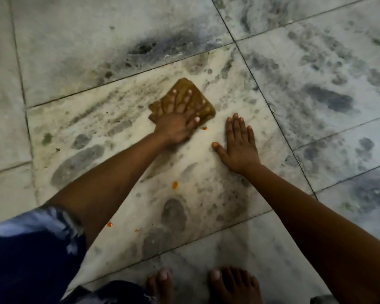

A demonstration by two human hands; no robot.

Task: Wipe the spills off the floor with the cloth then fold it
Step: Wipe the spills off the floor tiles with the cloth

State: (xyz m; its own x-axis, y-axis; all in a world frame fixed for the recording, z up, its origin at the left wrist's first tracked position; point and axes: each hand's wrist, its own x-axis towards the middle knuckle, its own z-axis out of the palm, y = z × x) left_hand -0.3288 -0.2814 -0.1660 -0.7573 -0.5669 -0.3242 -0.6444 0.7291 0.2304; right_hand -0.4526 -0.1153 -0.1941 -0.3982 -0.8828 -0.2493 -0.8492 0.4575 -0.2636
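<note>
Here we see the cloth [185, 99], a mustard-brown folded square, damp-looking, lying at the frame's centre on the veined marble floor [119, 51]. Our left hand [178, 119] presses flat on it, fingers spread, gripping nothing; our right hand [239, 145] rests open just beside. Orange spills [174, 185] dot the tile below.

Indoor floor of what looks like a home, large grey-veined marble tiles [110, 51] with dark grout lines, bare feet [233, 286] (toes only) at the tiles' near edge, small orange spills [174, 184] nearby.
</note>
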